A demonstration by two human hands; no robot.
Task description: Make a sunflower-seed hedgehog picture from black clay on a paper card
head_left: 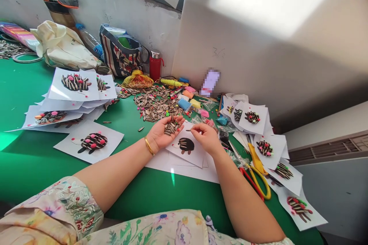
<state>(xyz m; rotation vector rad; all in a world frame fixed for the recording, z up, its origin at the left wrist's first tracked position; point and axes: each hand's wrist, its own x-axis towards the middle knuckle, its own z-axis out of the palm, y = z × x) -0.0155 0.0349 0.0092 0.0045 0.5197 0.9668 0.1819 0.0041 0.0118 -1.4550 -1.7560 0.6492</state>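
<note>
Palm up, my left hand [161, 133] cups a small heap of striped sunflower seeds [171, 127], its fingers curled round them. My right hand [205, 137] pinches one dark seed [189, 130] between thumb and fingertips, just above a white card [197, 156]. On that card is a dark hedgehog shape [186, 144] with a few pale seeds on its back and brown feet. The card lies between my hands on larger white sheets [161, 164]. A big pile of loose seeds [155, 103] spreads behind my left hand.
Hedgehog cards lie stacked at left [73, 93] and right [253, 118]. Yellow-handled scissors [266, 187] lie right of my right forearm. Coloured clay [184, 104], a red flask [155, 66], a striped bag [122, 55] and a phone [210, 83] are at the back of the green table [126, 191].
</note>
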